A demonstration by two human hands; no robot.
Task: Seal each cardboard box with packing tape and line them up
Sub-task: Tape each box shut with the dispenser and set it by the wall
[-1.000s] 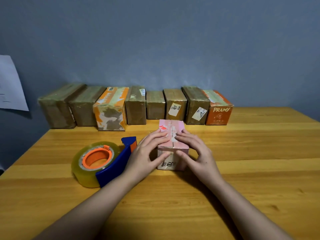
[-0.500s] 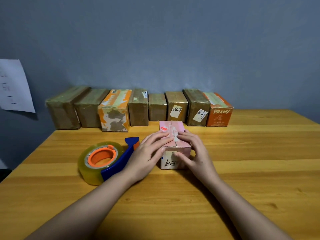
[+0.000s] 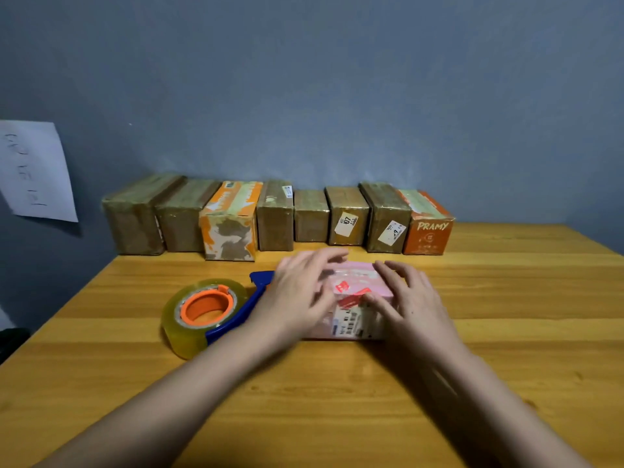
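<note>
Eight taped cardboard boxes (image 3: 277, 217) stand side by side in one row at the back edge of the yellow wooden worktop (image 3: 506, 332), against the grey-blue wall (image 3: 337, 96); six are brown, one is orange and white, and the rightmost is orange with white lettering. One small pink cardboard box (image 3: 358, 292) sits apart from that row, nearer the person, about mid-worktop. Two bare hands rest on it: the left hand (image 3: 297, 295) lies across its left side with fingers spread and motion-blurred, its grip flat and loose rather than closed; the right hand (image 3: 412, 302) presses fingers along the top right edge, also flat. One clear packing tape roll on a blue and orange dispenser (image 3: 206, 312) lies just left of the left hand. One white paper sheet (image 3: 33, 170) hangs on the wall at left. Bare worktop stretches to the right of the row and across the whole near side.
</note>
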